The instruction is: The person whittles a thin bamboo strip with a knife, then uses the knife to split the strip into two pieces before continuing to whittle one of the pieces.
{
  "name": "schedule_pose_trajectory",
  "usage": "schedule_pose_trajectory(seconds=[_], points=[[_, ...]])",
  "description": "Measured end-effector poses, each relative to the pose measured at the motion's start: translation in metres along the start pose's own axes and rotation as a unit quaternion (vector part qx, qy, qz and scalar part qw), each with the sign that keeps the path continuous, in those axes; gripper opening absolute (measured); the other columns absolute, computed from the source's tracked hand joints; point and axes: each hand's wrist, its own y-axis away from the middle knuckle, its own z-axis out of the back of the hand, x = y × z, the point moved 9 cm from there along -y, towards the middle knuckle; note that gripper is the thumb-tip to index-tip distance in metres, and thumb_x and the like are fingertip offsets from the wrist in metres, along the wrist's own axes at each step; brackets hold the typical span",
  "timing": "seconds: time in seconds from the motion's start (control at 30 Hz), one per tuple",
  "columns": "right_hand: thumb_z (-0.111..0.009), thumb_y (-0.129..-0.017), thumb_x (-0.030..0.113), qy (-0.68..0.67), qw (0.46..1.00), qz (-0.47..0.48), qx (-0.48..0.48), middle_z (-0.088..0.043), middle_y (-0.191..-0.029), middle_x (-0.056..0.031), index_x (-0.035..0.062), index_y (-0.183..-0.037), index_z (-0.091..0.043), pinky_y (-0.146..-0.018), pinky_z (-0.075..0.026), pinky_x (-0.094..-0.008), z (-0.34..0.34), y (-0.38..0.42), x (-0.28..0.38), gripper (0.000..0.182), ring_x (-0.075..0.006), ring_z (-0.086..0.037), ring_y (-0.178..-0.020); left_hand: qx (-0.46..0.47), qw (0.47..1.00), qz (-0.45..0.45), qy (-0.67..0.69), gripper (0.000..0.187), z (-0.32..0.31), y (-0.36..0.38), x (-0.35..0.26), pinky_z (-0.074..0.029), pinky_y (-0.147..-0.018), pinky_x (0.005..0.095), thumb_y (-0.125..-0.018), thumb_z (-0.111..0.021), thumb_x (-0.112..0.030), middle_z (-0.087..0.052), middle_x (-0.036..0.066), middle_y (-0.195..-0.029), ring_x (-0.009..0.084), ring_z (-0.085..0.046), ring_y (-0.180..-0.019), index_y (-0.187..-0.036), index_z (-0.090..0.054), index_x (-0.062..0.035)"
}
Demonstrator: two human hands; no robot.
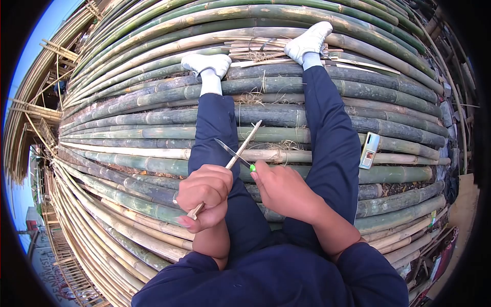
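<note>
My left hand is wrapped round a thin split bamboo stick, whose pale tip points up and away to the right. A short end of the stick comes out below the fist. In my right hand is a knife with a bright green handle, mostly covered by the fingers. Its narrow blade crosses the stick just above my left fist, pointing up and to the left. Both hands are over my lap, between my spread legs.
I sit on long rows of bamboo poles. A bundle of split bamboo strips lies between my shoes, with curled shavings nearer. A phone rests right of my leg. Stacked poles and racks stand at left.
</note>
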Motion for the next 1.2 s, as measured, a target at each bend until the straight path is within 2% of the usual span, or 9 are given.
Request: schedule_pose_trajectory(seconds=[0.3, 0.37, 0.5, 0.67, 0.77, 0.9, 1.07, 1.17, 1.2], points=[[-0.051, -0.1, 0.016, 0.047, 0.998, -0.031, -0.042, -0.057, -0.059, -0.0209, -0.0003, -0.09, -0.047, -0.051, -0.044, -0.0517, 0.008, -0.001, -0.003, 0.019, -0.0426, -0.059, -0.055, -0.029, 0.999, 0.004, -0.013, 0.065, 0.008, 0.008, 0.017, -0.019, -0.031, 0.0264, -0.1, -0.035, -0.06, -0.027, -0.001, -0.043, 0.0103, -0.022, -0.032, -0.057, -0.027, -0.0119], [-0.051, -0.1, 0.018, 0.095, 0.995, -0.033, -0.03, -0.061, -0.059, -0.0189, -0.0004, -0.088, -0.051, -0.049, -0.049, -0.0476, 0.011, 0.002, 0.011, 0.022, -0.0375, -0.064, -0.055, -0.034, 0.999, 0.006, -0.021, 0.065, 0.009, 0.01, 0.017, -0.019, -0.032, 0.0265, -0.1, -0.035, -0.06, -0.027, -0.001, -0.043, 0.0104, -0.022, -0.032, -0.057, -0.027, -0.0119], [-0.052, -0.1, 0.018, 0.108, 0.993, -0.043, -0.016, -0.062, -0.06, -0.0191, 0.0006, -0.087, -0.051, -0.05, -0.051, -0.0466, 0.001, 0.001, 0.014, 0.022, -0.0356, -0.066, -0.057, -0.046, 0.999, 0.002, -0.024, 0.066, 0.01, 0.012, 0.016, -0.02, -0.031, 0.0265, -0.1, -0.035, -0.061, -0.027, 0.0, -0.043, 0.0103, -0.022, -0.032, -0.057, -0.027, -0.0119], [-0.052, -0.098, 0.015, 0.137, 0.984, -0.088, -0.072, -0.064, -0.064, -0.0204, -0.0009, -0.09, -0.049, -0.053, -0.05, -0.0505, -0.046, -0.022, -0.086, 0.018, -0.0407, -0.064, -0.058, -0.044, 0.999, -0.01, -0.016, 0.066, 0.01, 0.015, 0.015, -0.02, -0.031, 0.0263, -0.1, -0.034, -0.06, -0.027, -0.001, -0.043, 0.0101, -0.022, -0.032, -0.057, -0.027, -0.0117], [-0.051, -0.098, 0.013, 0.143, 0.983, -0.08, -0.086, -0.065, -0.065, -0.0222, -0.0036, -0.091, -0.053, -0.055, -0.054, -0.0472, -0.055, -0.028, -0.121, 0.018, -0.0399, -0.068, -0.062, -0.033, 0.999, -0.009, -0.009, 0.065, 0.009, 0.015, 0.016, -0.019, -0.031, 0.0262, -0.1, -0.035, -0.059, -0.026, -0.001, -0.043, 0.01, -0.022, -0.031, -0.057, -0.027, -0.0117], [-0.051, -0.098, 0.014, 0.065, 0.994, -0.076, -0.041, -0.064, -0.064, -0.0234, -0.0043, -0.094, -0.052, -0.056, -0.052, -0.0513, -0.02, -0.016, -0.023, 0.019, -0.041, -0.067, -0.06, -0.053, 0.998, -0.006, -0.014, 0.065, 0.018, 0.007, 0.018, -0.019, -0.031, 0.0259, -0.1, -0.034, -0.059, -0.026, -0.001, -0.043, 0.0099, -0.021, -0.031, -0.056, -0.026, -0.0122], [-0.047, -0.1, 0.014, 0.101, 0.98, -0.152, -0.077, -0.065, -0.069, -0.0259, -0.0049, -0.095, -0.052, -0.059, -0.053, -0.0531, -0.07, -0.034, -0.123, 0.02, -0.0432, -0.067, -0.065, -0.042, 0.999, 0.004, -0.005, 0.064, 0.027, 0.011, 0.018, -0.02, -0.03, 0.0259, -0.1, -0.033, -0.06, -0.024, -0.001, -0.042, 0.0099, -0.021, -0.031, -0.057, -0.025, -0.0127], [-0.045, -0.101, 0.015, 0.096, 0.978, -0.181, -0.051, -0.066, -0.077, -0.0281, -0.0049, -0.095, -0.054, -0.067, -0.053, -0.0551, -0.065, -0.043, -0.146, 0.023, -0.0446, -0.068, -0.074, -0.039, 0.999, 0.002, -0.016, 0.064, 0.019, 0.012, 0.014, -0.02, -0.03, 0.0259, -0.1, -0.033, -0.06, -0.024, -0.001, -0.042, 0.0099, -0.021, -0.031, -0.057, -0.027, -0.0128], [-0.044, -0.101, 0.017, 0.086, 0.978, -0.185, -0.033, -0.067, -0.08, -0.0282, -0.0047, -0.095, -0.055, -0.07, -0.052, -0.0555, -0.055, -0.044, -0.136, 0.025, -0.0451, -0.067, -0.077, -0.045, 0.999, -0.005, -0.017, 0.068, 0.021, 0.011, 0.007, -0.022, -0.032, 0.0268, -0.102, -0.032, -0.059, -0.029, 0.001, -0.043, 0.0123, -0.027, -0.031, -0.056, -0.029, -0.0086]])
